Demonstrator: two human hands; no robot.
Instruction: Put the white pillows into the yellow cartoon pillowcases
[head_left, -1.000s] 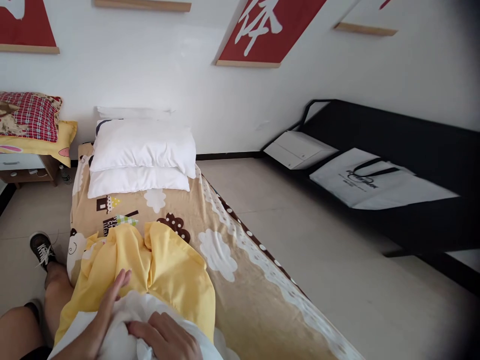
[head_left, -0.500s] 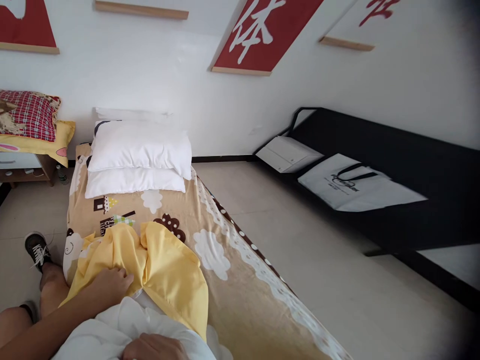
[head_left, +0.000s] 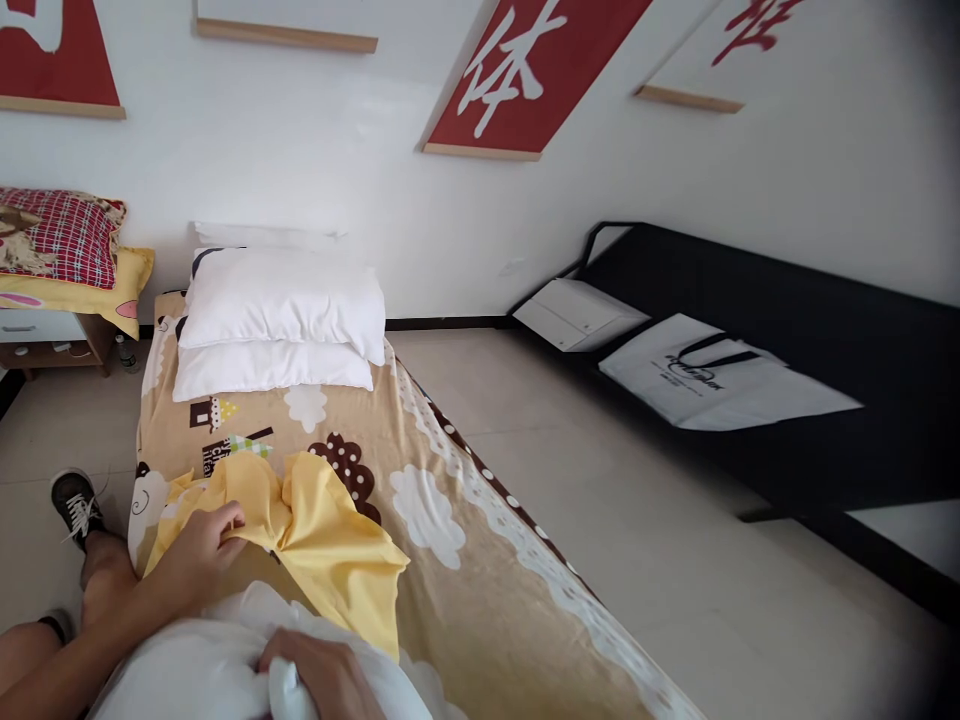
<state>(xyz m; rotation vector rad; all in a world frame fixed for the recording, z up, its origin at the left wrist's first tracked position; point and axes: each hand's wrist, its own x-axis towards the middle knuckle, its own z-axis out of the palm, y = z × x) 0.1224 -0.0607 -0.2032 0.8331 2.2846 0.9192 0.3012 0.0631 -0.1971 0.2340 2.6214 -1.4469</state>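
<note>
A crumpled yellow pillowcase point(head_left: 341, 545) lies on the beige patterned bedsheet point(head_left: 510, 610) in front of me. My left hand point(head_left: 201, 550) is closed on its near edge, thumb on top. A soft white pillow point(head_left: 187, 665) is close against my body at the bottom of the view, partly cut off by the frame. My right hand point(head_left: 322, 670) grips it, a fold bulging out by the fingers. At the bed's head, two white pillows point(head_left: 285, 300) are stacked.
Left of the bed, a nightstand point(head_left: 94, 340) carries a plaid pillow point(head_left: 60, 230) on a yellow one. My leg and a black shoe point(head_left: 75, 505) are beside the bed. To the right, a black folding cot point(head_left: 750, 280) holds a white bag point(head_left: 697, 375) and a white box point(head_left: 577, 312).
The pillowcase's near edge has come away from the white pillow, and bedsheet shows between them. My left hand has lifted and curled on the edge. A pillow fold now bulges by my right hand.
</note>
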